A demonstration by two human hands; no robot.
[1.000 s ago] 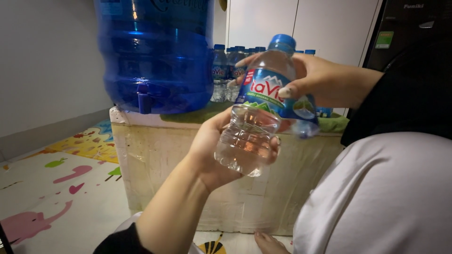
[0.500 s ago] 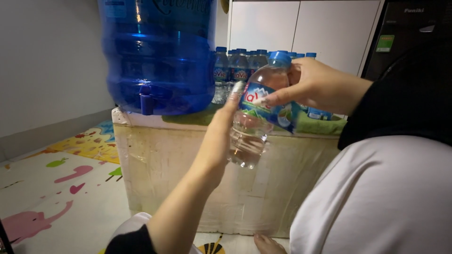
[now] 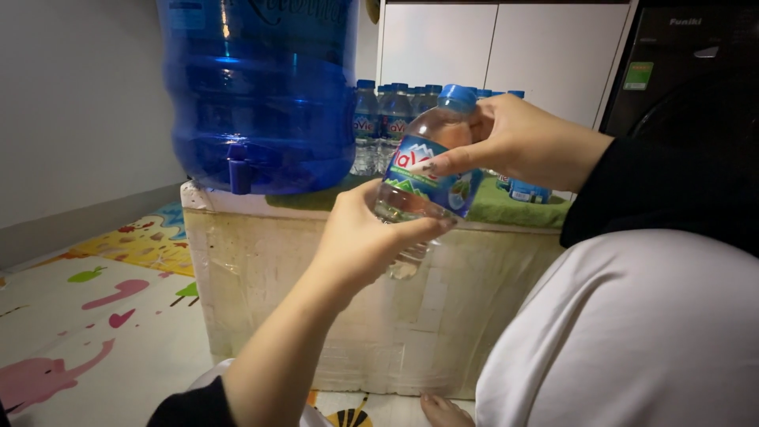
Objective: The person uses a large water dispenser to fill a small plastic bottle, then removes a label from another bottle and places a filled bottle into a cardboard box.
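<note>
Two hands grasp one small clear plastic bottle point(image 3: 423, 178) at the centre of the frame; the bottle is tilted, its blue cap point(image 3: 457, 96) toward the upper right, its base low and partly hidden. Left hand point(image 3: 365, 237) is wrapped around the lower body of the bottle, fingers closed on it from below and from the left; right hand point(image 3: 518, 142) comes in from the right edge of the frame, fingers laid across the blue and green label point(image 3: 427, 175) and thumb up near the cap; both grips are firm on the bottle, which is held in the air, touching nothing else. Whether the cap is screwed tight cannot be told.

Directly behind and below the bottle stands a pale foam box point(image 3: 379, 292), its side patched and stained; a green cloth point(image 3: 506, 207) lies on its top toward the right. On the left part of the box top sits a large blue water jug point(image 3: 261, 87), filling the upper left of the frame, with a small blue tap point(image 3: 237, 164) at its lower front. Behind the box, centre top, stands a row of small capped bottles point(image 3: 387, 126); white cabinet doors point(image 3: 506, 55) rise behind them. A dark appliance point(image 3: 688, 63) occupies the upper right. A colourful play mat point(image 3: 87, 316) covers the floor at lower left; a white-clad knee point(image 3: 632, 332) fills the lower right.
</note>
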